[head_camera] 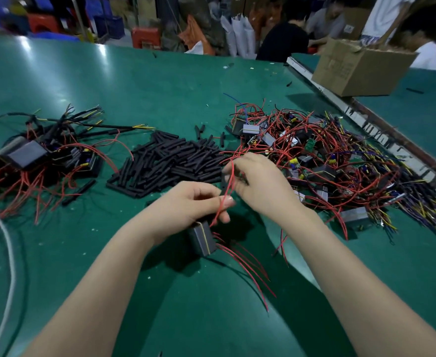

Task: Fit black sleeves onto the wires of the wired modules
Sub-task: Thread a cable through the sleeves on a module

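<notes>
Both forearms fill the near edge of my view, reaching over the green bench (139,99). My left hand (193,204) is curled, thumb and fingers pinching a red wire (227,186) just above the module (203,238), which hangs below that hand with its other red leads trailing toward me. My right hand (258,181) is curled around the upper part of the same wire; something dark shows at its fingers, but I cannot tell whether that is a sleeve. The pile of black sleeves (170,163) lies just beyond my hands, the unsleeved modules (314,155) are heaped to the right, and the finished ones (44,155) to the left. To do this well, I judge I should keep the wire taut and straight between both pinches, line the sleeve's mouth up with the wire tip, and slide it down without buckling the lead.
</notes>
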Demonstrator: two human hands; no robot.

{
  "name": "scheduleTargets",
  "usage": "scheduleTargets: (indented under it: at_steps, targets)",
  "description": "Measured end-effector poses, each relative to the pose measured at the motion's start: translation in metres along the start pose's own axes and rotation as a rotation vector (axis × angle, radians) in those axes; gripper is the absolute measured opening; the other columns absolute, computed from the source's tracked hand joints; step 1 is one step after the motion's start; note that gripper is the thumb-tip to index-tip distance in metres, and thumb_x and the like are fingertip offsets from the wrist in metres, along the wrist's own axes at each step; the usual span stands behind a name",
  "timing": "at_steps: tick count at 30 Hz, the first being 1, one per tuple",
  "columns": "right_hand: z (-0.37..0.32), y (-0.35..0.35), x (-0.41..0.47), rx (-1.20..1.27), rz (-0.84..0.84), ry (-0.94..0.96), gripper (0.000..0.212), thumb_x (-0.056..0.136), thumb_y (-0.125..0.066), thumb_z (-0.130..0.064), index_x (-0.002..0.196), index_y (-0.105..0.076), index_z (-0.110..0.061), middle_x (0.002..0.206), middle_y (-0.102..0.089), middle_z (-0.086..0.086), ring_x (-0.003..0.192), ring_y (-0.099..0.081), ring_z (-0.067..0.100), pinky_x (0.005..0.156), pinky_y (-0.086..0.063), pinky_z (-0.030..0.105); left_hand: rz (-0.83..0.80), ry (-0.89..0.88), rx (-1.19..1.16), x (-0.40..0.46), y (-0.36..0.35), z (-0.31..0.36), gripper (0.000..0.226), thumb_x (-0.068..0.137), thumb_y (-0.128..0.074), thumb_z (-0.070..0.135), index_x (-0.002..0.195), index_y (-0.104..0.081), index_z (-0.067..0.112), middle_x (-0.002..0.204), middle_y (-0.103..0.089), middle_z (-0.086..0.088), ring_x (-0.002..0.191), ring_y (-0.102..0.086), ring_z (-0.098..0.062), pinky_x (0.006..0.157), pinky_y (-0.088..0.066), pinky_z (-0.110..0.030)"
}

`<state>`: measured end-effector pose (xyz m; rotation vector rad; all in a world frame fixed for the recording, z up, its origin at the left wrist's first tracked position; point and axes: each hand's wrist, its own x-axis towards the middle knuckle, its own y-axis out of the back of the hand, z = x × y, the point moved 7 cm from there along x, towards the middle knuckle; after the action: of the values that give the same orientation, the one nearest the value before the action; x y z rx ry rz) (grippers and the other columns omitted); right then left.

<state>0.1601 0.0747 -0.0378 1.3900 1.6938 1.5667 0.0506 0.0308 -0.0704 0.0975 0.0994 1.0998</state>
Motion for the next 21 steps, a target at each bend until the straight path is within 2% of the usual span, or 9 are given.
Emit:
scheduleTargets:
  at_steps: [3,5,8,10,12,13,15,18,21]
  targets:
    - [-0.013,-0.013,0.014,-0.096,-0.125,0.124,0.025,0.093,-0.054,-0.019,0.111,-0.067,-0.029,0.117,-0.059,-0.005,0.107,-0.043,0.024,0.083,-0.039,0.036,-0.037,0.005,0.022,0.001,-0.004,-0.002,0.022,0.090,-0.059,0.010,0.099,-0.052,-0.008,0.074,-0.073,-0.004,0.062,-0.061,-0.010,0.067,-0.051,-0.022]
    - [-0.014,-0.024,0.017,-0.156,-0.234,0.145,0.025,0.092,-0.052,-0.021,0.110,-0.066,-0.030,0.122,-0.056,-0.010,0.111,-0.039,0.022,0.084,-0.030,0.034,-0.039,-0.019,0.037,0.000,-0.006,-0.001,0.015,0.091,-0.057,0.005,0.101,-0.048,0.002,0.076,-0.073,-0.005,0.064,-0.064,-0.012,0.068,-0.053,-0.024]
    - [-0.018,-0.027,0.018,-0.215,-0.256,0.210,0.016,0.086,-0.055,-0.026,0.100,-0.062,-0.027,0.111,-0.056,-0.009,0.111,-0.038,0.021,0.081,-0.024,0.034,-0.013,-0.102,0.062,-0.001,-0.006,0.006,0.027,0.090,-0.056,-0.002,0.102,-0.036,0.012,0.085,-0.073,-0.010,0.062,-0.064,-0.016,0.066,-0.054,-0.026]
    - [-0.021,-0.027,0.019,-0.160,-0.277,0.245,0.019,0.078,-0.061,-0.017,0.092,-0.054,-0.027,0.095,-0.048,-0.010,0.106,-0.037,0.020,0.081,-0.024,0.035,0.008,-0.149,0.061,-0.001,-0.006,0.009,0.031,0.091,-0.052,-0.008,0.101,-0.031,0.012,0.094,-0.067,-0.019,0.061,-0.063,-0.019,0.063,-0.054,-0.028]
    - [-0.020,-0.028,0.019,-0.153,-0.296,0.251,0.020,0.076,-0.062,-0.014,0.092,-0.052,-0.021,0.090,-0.047,-0.013,0.106,-0.037,0.019,0.083,-0.025,0.035,-0.005,-0.150,0.081,0.000,-0.008,0.008,0.023,0.093,-0.048,-0.008,0.099,-0.035,0.010,0.095,-0.066,-0.016,0.061,-0.061,-0.021,0.065,-0.054,-0.031]
    - [-0.018,-0.029,0.020,-0.168,-0.290,0.236,0.019,0.080,-0.061,-0.016,0.098,-0.056,-0.020,0.096,-0.052,-0.012,0.109,-0.038,0.019,0.083,-0.025,0.035,-0.015,-0.138,0.093,0.000,-0.008,0.007,0.017,0.094,-0.046,-0.007,0.098,-0.041,0.009,0.094,-0.067,-0.012,0.061,-0.060,-0.020,0.066,-0.053,-0.030]
    - [-0.007,-0.024,0.022,-0.155,-0.247,0.156,0.019,0.089,-0.057,-0.021,0.108,-0.058,-0.024,0.109,-0.058,-0.009,0.112,-0.037,0.019,0.083,-0.024,0.033,-0.013,-0.090,0.090,0.002,-0.009,0.003,0.020,0.094,-0.041,-0.008,0.095,-0.050,0.010,0.086,-0.068,-0.003,0.060,-0.057,-0.014,0.063,-0.049,-0.024]
    - [0.011,-0.003,0.019,-0.063,-0.076,0.024,0.025,0.098,-0.047,-0.019,0.121,-0.057,-0.024,0.115,-0.060,-0.002,0.110,-0.040,0.025,0.086,-0.028,0.036,0.015,-0.025,0.070,0.004,-0.010,-0.002,0.031,0.088,-0.034,-0.010,0.089,-0.053,0.014,0.071,-0.066,0.004,0.057,-0.050,-0.014,0.057,-0.045,-0.023]
    - [0.027,0.024,0.007,0.182,0.190,-0.013,0.046,0.096,-0.039,-0.001,0.137,-0.046,-0.022,0.099,-0.054,0.008,0.094,-0.045,0.026,0.085,-0.034,0.035,0.041,-0.053,0.050,0.004,-0.007,0.000,0.026,0.085,-0.033,-0.012,0.090,-0.041,0.013,0.069,-0.064,0.000,0.055,-0.045,-0.016,0.054,-0.042,-0.021]
